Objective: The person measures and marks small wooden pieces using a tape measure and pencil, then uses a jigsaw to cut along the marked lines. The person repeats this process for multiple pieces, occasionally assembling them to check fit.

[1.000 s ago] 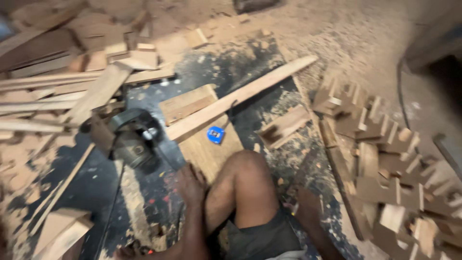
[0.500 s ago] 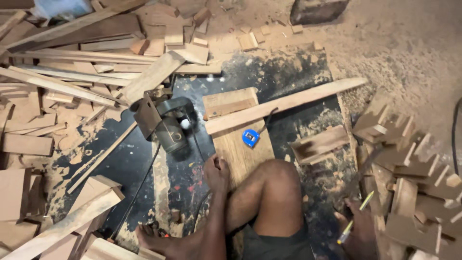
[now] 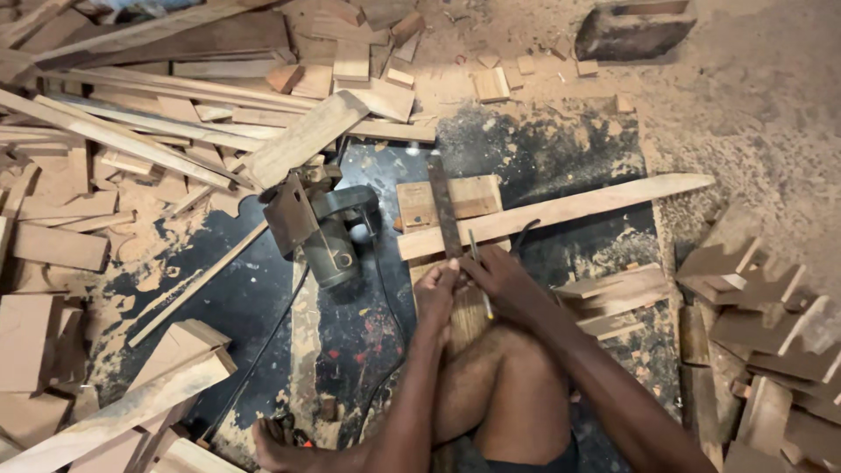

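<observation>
- Marking in hand, judged from the pose: the left hand (image 3: 435, 289) presses the near end of a dark metal ruler (image 3: 444, 217), fingers together on it, pinning it flat.
- The right hand (image 3: 501, 282) is closed round a pencil (image 3: 478, 263), tip just beside the ruler's right edge.
- The ruler lies lengthwise, crossing over the long strip (image 3: 561, 210) and onto the short board (image 3: 448, 201) under it.
- The strip lies slantwise across that board, far end reaching the sawdust at right.
- Done, as far as it shows: strip laid on the board, ruler set, pencil at the edge. No drawn line can be made out; too small to tell.
- Left, by my judgement: the line itself, then any cutting. The strip looks whole, with no cut through it.
- The circular saw (image 3: 320, 223) lies on its side just left of the board, cable trailing toward the person, no hand on it.
- All this sits on a dark mat (image 3: 543, 153) on the floor; a bare knee (image 3: 499, 377) is just below the hands.
- Counts: two hands, one ruler, one pencil, one long strip under the ruler, one short board, one saw, one mat.
- Offcuts: one big heap at left (image 3: 105, 158), one at right (image 3: 771, 350), too many to count.
- One dark block (image 3: 635, 31) at the top right.
</observation>
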Demonstrator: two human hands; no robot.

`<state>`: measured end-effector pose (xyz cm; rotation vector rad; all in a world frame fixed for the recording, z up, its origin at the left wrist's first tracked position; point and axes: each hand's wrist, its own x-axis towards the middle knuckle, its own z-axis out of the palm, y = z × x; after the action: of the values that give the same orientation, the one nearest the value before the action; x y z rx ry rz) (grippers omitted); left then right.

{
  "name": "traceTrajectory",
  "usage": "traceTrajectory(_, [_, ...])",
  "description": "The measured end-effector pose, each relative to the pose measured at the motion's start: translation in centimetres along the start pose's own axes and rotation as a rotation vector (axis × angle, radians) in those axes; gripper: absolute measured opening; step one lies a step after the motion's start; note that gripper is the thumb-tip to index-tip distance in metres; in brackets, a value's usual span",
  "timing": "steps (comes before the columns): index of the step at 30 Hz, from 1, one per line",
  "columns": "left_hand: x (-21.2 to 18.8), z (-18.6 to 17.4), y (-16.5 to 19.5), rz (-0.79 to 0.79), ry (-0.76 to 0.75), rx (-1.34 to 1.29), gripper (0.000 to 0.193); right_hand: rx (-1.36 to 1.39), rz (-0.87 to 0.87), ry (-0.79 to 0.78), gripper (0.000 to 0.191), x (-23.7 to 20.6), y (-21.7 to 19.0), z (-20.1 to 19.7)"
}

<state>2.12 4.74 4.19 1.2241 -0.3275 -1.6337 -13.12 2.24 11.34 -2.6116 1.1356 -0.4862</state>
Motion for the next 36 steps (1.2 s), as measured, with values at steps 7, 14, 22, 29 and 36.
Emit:
traceTrajectory(7, [4.7,-2.2,-1.9,0.006,0.195,-0.004,0.027,0.034,0.071,0.180,0.045,0.9,7.1,3.3])
traceTrajectory(14, [4.8,-1.4,-3.1,0.050,0.408,-0.037,0.029,0.005,0.183,0.112,0.049,0.3,10.5,3.5])
traceTrajectory(22, [5.7,-0.1,-4.2,0.086,0.447,-0.109,0.028,0.076,0.242,-0.026,0.079,0.6,10.3,2.4])
traceTrajectory(29, [5.3,1.2,-5.1,0.211,0.377,-0.017,0.034,-0.042,0.128,-0.025,0.063,0.1,11.1,3.8])
traceTrajectory(36, [4.8,1.3,-4.4,0.158,0.295,0.052,0.033,0.000,0.153,-0.021,0.051,-0.6,11.8,4.8])
